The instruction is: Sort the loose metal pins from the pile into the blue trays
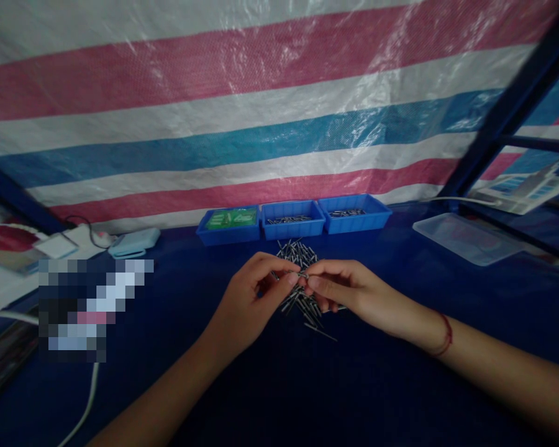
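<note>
Over a pile of metal blind rivets (302, 251), both my hands meet fingertip to fingertip. My left hand (256, 292) pinches a small metal piece, which looks like a blind rivet (302, 275), between thumb and forefinger. From the other side, my right hand (349, 285) pinches the same small piece, its other fingers curled beneath. The fingertips cover most of the piece. Several rivets lie scattered below the hands, each with a thicker body and a thin pin.
Behind the pile stand three blue bins: the left bin (230, 234) holds green packets, the middle bin (293, 231) and right bin (358, 221) hold metal pieces. A clear plastic lid (468, 239) lies right. At left are a light-blue case (135, 242) and a white cable (90, 391).
</note>
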`<state>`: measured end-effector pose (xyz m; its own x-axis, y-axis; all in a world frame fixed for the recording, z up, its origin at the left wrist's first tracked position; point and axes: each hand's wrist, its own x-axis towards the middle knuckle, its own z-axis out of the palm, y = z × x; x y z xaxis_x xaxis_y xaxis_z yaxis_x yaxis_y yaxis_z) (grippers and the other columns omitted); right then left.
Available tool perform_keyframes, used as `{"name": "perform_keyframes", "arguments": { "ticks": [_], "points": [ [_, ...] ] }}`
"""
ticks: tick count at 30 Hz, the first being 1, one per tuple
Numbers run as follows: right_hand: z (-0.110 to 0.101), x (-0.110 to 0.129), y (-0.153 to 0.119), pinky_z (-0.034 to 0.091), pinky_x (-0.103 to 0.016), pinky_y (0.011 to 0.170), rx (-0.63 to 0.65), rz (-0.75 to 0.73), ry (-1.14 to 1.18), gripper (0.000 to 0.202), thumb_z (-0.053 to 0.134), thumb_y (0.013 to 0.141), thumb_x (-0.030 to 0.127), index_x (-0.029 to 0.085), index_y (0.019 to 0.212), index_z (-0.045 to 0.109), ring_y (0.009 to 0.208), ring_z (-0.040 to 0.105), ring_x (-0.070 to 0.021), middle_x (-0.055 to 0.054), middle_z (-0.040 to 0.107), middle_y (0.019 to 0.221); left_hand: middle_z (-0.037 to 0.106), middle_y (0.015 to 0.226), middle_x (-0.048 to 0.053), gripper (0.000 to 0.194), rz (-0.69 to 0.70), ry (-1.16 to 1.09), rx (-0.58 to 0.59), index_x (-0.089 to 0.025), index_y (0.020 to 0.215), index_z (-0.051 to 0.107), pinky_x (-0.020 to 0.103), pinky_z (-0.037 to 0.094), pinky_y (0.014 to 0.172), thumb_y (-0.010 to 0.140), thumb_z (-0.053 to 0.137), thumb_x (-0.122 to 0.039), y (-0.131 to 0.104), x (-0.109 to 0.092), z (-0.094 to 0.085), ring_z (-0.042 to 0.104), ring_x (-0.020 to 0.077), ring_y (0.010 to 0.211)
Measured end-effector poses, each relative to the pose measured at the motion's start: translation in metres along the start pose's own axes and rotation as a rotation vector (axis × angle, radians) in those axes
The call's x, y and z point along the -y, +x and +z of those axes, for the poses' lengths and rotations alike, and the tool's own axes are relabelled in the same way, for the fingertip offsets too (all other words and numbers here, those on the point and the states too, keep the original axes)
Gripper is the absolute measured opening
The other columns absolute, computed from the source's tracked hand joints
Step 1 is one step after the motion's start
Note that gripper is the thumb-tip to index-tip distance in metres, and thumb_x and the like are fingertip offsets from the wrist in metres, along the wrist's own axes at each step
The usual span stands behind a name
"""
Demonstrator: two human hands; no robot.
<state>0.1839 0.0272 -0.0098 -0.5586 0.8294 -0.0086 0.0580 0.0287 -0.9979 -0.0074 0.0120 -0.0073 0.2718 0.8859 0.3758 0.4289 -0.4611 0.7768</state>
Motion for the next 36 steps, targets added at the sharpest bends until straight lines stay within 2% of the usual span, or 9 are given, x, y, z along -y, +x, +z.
{"name": "perform_keyframes", "arguments": {
  "ticks": [8,12,15,18,24,28,30,33,36],
  "points": [
    [0.004,0.006,-0.001,0.037,-0.018,0.042,-0.242,-0.086,-0.033,0.016,0.066,0.075,0.03,0.016,0.082,0.063,0.048,0.048,-0.0058,0.004,0.055,0.058,0.056,0.088,0.0,0.009,0.042,0.099,-0.057,-0.022,0.091,0.063,0.022,0.043,0.057,0.085,0.056,-0.023,0.001,-0.001,0.0,0.052,0.0086,0.064],
    [0.004,0.007,-0.002,0.037,-0.019,0.04,-0.304,-0.154,-0.07,0.017,0.067,0.073,0.03,0.016,0.083,0.065,0.046,0.048,-0.0057,0.001,0.061,0.064,0.054,0.09,0.001,0.011,0.051,0.159,-0.01,-0.022,0.094,0.062,0.023,0.043,0.058,0.086,0.054,-0.021,0.001,0.0,0.001,0.053,0.0092,0.064],
    [0.005,0.004,-0.003,0.043,-0.022,0.049,-0.34,-0.253,-0.135,0.015,0.067,0.073,0.028,0.017,0.082,0.066,0.056,0.054,-0.0082,-0.001,0.065,0.072,0.053,0.092,0.001,0.012,0.058,0.205,0.034,-0.023,0.094,0.062,0.024,0.043,0.059,0.087,0.053,-0.022,0.001,0.002,0.002,0.052,0.0093,0.065],
    [0.007,0.003,-0.006,0.045,-0.024,0.055,-0.351,-0.32,-0.239,0.012,0.065,0.075,0.028,0.017,0.081,0.065,0.064,0.057,-0.0104,-0.002,0.065,0.075,0.052,0.094,0.0,0.012,0.066,0.221,0.067,-0.023,0.094,0.062,0.024,0.044,0.061,0.088,0.051,-0.023,0.0,0.002,0.004,0.053,0.0094,0.067],
    [0.004,0.007,-0.01,0.042,-0.023,0.053,-0.362,-0.376,-0.504,0.014,0.059,0.081,0.03,0.017,0.077,0.061,0.062,0.054,-0.0101,-0.001,0.06,0.072,0.052,0.098,0.003,0.017,0.053,0.223,0.097,-0.02,0.092,0.06,0.028,0.046,0.071,0.091,0.044,-0.025,-0.001,-0.002,0.003,0.055,0.0146,0.083],
    [0.001,0.011,-0.011,0.043,-0.024,0.056,-0.29,-0.459,-0.657,0.012,0.053,0.084,0.024,0.017,0.079,0.061,0.064,0.054,-0.0108,-0.002,0.06,0.074,0.052,0.097,0.003,0.016,0.057,0.246,0.077,-0.02,0.09,0.058,0.028,0.046,0.07,0.092,0.043,-0.024,-0.001,-0.004,0.002,0.055,0.0141,0.079],
    [-0.002,0.013,-0.01,0.044,-0.026,0.06,-0.286,-0.535,-0.721,0.011,0.052,0.083,0.022,0.017,0.078,0.061,0.065,0.055,-0.0115,-0.002,0.06,0.073,0.052,0.098,0.003,0.013,0.062,0.267,0.039,-0.02,0.096,0.056,0.028,0.046,0.067,0.091,0.044,-0.024,-0.002,-0.005,0.003,0.054,0.0128,0.074],
    [-0.014,0.017,-0.008,0.045,-0.028,0.064,-0.428,-0.62,-0.833,0.012,0.051,0.084,0.023,0.019,0.079,0.062,0.07,0.057,-0.0142,-0.003,0.062,0.075,0.052,0.102,0.004,0.019,0.083,0.323,0.002,-0.02,0.108,0.05,0.03,0.047,0.069,0.089,0.048,-0.025,-0.003,-0.006,0.004,0.054,0.0133,0.073],
    [-0.041,0.018,-0.002,0.043,-0.031,0.065,-0.723,-0.585,-0.969,0.014,0.051,0.085,0.028,0.021,0.082,0.063,0.07,0.057,-0.0169,-0.004,0.063,0.077,0.054,0.103,0.005,0.016,0.175,0.407,0.132,-0.021,0.104,0.054,0.035,0.045,0.076,0.089,0.048,-0.025,-0.005,-0.006,0.005,0.056,0.0167,0.084]
  ]
}}
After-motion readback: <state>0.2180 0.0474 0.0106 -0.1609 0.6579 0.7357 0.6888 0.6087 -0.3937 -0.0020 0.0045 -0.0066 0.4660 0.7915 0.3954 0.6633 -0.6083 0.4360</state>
